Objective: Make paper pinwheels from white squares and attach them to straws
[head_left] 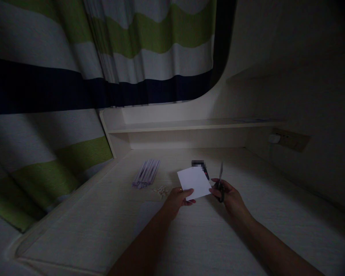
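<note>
My left hand (178,199) pinches a white sheet of paper (194,182) by its lower left, thumb on top. In my right hand (230,195) is a pair of scissors (221,186), dark-handled, with the blades pointing up and away from me. My right fingertips reach the paper's lower right corner; whether they grip it I cannot tell. Behind the paper lies a dark object (199,164), partly covered and blurred out. Left of my hands are a bundle of pale rolled paper sticks (146,173) and a small heap of short pale pieces (161,191).
Everything lies on a pale desk (276,230). Another white sheet (145,214) is on it, partly under my left forearm. A low shelf (175,125) runs along the back. A striped curtain (60,96) hangs at the left, and a plug sits in the wall socket (293,140) at right.
</note>
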A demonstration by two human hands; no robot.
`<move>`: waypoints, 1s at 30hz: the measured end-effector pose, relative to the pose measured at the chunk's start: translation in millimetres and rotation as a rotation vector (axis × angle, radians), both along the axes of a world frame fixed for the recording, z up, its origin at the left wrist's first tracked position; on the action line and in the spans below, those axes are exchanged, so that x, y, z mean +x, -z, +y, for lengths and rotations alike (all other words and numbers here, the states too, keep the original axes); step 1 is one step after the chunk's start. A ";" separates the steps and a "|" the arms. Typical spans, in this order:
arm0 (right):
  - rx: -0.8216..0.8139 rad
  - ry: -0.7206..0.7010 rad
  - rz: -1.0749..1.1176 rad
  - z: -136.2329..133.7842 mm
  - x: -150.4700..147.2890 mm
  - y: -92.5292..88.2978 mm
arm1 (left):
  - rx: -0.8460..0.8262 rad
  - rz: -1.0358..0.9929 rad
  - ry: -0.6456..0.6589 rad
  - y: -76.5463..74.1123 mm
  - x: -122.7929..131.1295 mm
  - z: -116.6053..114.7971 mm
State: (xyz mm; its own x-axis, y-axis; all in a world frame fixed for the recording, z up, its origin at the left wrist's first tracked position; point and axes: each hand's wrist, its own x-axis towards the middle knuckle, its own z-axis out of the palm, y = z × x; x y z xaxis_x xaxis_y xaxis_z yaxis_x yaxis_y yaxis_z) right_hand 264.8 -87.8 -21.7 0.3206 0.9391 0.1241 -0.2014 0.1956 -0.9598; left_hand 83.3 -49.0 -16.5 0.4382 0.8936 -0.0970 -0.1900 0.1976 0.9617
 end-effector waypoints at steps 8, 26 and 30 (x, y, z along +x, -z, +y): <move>-0.027 -0.005 -0.061 2.2 20.5 -7.2 | 0.097 0.123 0.083 -4.4 -10.1 3.5; -0.020 0.016 -0.181 -5.1 14.6 -19.1 | 0.227 0.304 0.054 -1.7 0.9 -2.5; -0.014 0.032 -0.188 -5.1 14.7 -19.9 | 0.214 0.281 0.090 -7.1 -0.9 -4.9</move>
